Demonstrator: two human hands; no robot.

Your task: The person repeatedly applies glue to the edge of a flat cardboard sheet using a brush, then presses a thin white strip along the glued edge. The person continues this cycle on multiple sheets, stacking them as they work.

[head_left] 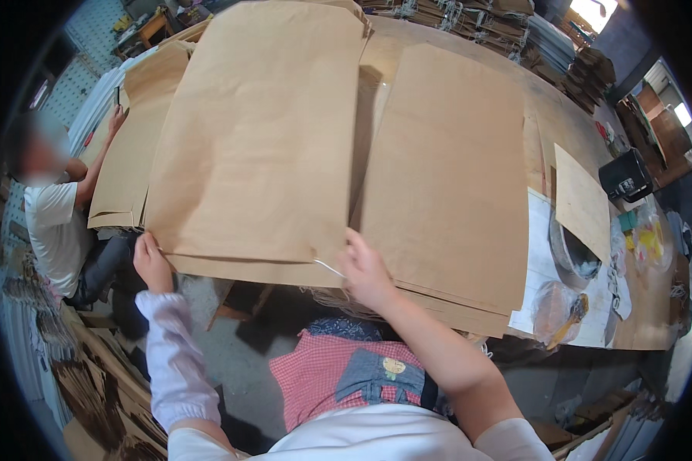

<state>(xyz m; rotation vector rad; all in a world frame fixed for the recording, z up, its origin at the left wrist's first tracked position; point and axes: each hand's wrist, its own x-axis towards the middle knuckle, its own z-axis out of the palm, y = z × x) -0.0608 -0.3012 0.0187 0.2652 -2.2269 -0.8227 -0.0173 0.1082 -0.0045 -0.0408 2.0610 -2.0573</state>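
Observation:
A large brown paper bag (261, 138) lies flat in front of me, its near edge folded or layered at the table's rim. My left hand (154, 263) is closed on the bag's near left corner, thumb and fingers pinching the paper. At the near right corner, my right hand (367, 270) is closed around a thin white stick-like tool (329, 267), whose tip points left along the bag's near edge. What kind of tool it is cannot be made out. Right of my right hand lies a stack of brown paper bags (446, 184).
A co-worker (58, 223) sits at the left, reaching over more brown paper (134, 146). To the right, a board (580, 200) partly covers a round basin (573, 253), with a plastic bag (557, 311) near it and a black box (625, 175) behind. Bundled bags (469, 31) are piled at the back.

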